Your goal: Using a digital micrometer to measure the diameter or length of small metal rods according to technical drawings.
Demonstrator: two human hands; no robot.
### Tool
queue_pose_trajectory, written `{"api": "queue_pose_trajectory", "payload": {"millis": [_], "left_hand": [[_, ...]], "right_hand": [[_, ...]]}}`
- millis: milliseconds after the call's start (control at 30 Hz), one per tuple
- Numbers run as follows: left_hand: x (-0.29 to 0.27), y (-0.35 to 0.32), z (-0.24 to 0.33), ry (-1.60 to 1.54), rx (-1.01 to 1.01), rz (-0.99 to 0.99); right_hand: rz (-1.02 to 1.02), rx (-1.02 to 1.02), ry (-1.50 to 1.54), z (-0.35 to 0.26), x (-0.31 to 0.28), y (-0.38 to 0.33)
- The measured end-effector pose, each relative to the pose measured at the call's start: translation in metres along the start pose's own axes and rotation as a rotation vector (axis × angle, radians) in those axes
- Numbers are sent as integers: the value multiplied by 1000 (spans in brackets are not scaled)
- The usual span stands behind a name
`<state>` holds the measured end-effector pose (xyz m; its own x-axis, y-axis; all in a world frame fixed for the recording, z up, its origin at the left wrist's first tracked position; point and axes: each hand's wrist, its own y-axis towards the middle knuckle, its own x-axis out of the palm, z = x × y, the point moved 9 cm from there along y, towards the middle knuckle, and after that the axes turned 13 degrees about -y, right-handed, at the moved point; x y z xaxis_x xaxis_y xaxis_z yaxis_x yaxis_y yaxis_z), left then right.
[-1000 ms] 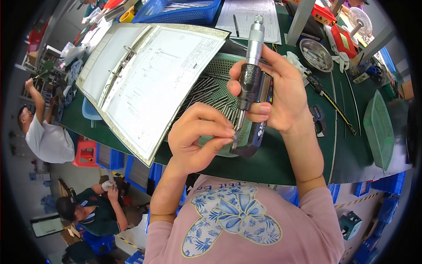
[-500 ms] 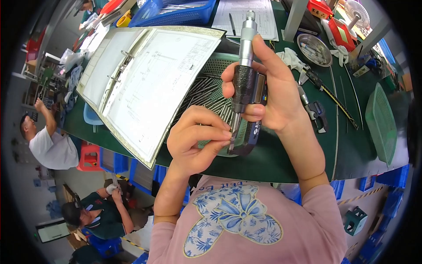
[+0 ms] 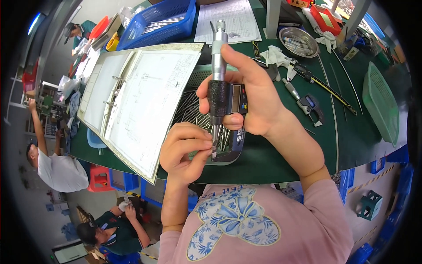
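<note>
My right hand (image 3: 252,99) grips a digital micrometer (image 3: 222,94) upright, thumb on its silver thimble near the top. The tool's blue frame hangs below my fingers. My left hand (image 3: 184,152) pinches a small thin metal pin (image 3: 214,140) held between the micrometer's jaws. Beneath both hands sits a green mesh tray (image 3: 195,110) with several thin metal rods in it, on the dark green table (image 3: 281,154).
An open ring binder (image 3: 132,101) with paper sheets lies left of the tray. A blue basket (image 3: 158,22), a metal dish (image 3: 299,42), calipers (image 3: 307,94) and a green basket (image 3: 380,103) are around. Other people work at the lower left.
Both hands and the micrometer keep the same grip; the view has shifted slightly, with the micrometer now held a bit more upright.
</note>
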<state>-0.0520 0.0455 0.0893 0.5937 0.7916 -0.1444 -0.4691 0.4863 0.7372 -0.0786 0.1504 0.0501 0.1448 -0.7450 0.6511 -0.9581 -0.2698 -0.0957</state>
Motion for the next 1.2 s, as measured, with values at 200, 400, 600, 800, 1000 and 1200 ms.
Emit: {"api": "queue_pose_trajectory", "payload": {"millis": [200, 400, 600, 800, 1000, 1200], "left_hand": [[2, 1, 1, 300, 2, -28], [3, -3, 6, 489, 94, -20], [-21, -11, -1, 229, -27, 245], [-21, -41, -50, -1236, -461, 654], [6, -47, -61, -1585, -668, 746], [13, -49, -62, -1610, -707, 734]], "right_hand": [[59, -37, -56, -3, -3, 0], [91, -94, -121, -5, -2, 2], [61, -51, -65, -2, -6, 3], [108, -199, -105, -11, -5, 0], [18, -220, -70, -15, 9, -5], [-18, -206, -38, -15, 12, -8]]}}
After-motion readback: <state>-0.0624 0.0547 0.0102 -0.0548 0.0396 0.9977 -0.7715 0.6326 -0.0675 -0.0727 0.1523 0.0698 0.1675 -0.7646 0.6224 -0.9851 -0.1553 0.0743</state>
